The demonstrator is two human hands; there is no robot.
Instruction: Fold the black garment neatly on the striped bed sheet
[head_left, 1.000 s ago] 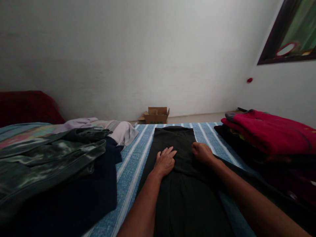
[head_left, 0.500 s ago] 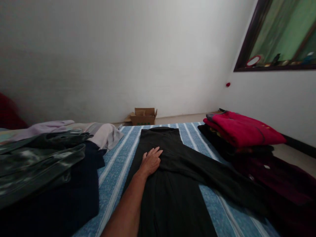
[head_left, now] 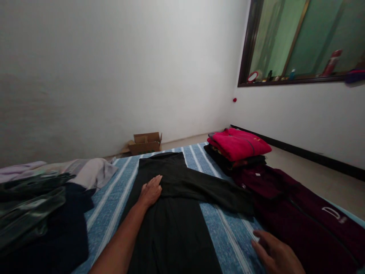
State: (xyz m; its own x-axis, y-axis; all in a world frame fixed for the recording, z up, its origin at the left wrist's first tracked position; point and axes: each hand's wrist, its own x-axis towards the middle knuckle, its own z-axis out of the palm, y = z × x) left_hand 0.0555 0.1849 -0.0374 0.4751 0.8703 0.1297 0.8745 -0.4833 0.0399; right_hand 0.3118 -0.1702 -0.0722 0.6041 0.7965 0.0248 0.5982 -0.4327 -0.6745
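A black long-sleeved top (head_left: 176, 236) lies spread on the blue-and-white striped bed cover (head_left: 98, 213), its collar end away from me. One sleeve (head_left: 216, 189) reaches out to the right. My left hand (head_left: 151, 191) rests flat on the upper part of the top, fingers stretched out. Low on the right is my right hand (head_left: 275, 251), above the bed cover, its thumb and fingers apart with nothing in them. It is close to the sleeve's end and beside a dark maroon garment (head_left: 310, 217) with a white letter D.
Folded clothes with a bright pink-red one (head_left: 239, 144) on top are stacked at the back right. Dark clothes (head_left: 57, 228) and pale cloth (head_left: 97, 171) lie along the left. Beyond the bed's far edge stands an open cardboard box (head_left: 145, 143).
My right hand has come into view at the lower right. The sleeve's end, stretched out toward the right edge before, now lies on the bed. The view has turned right.
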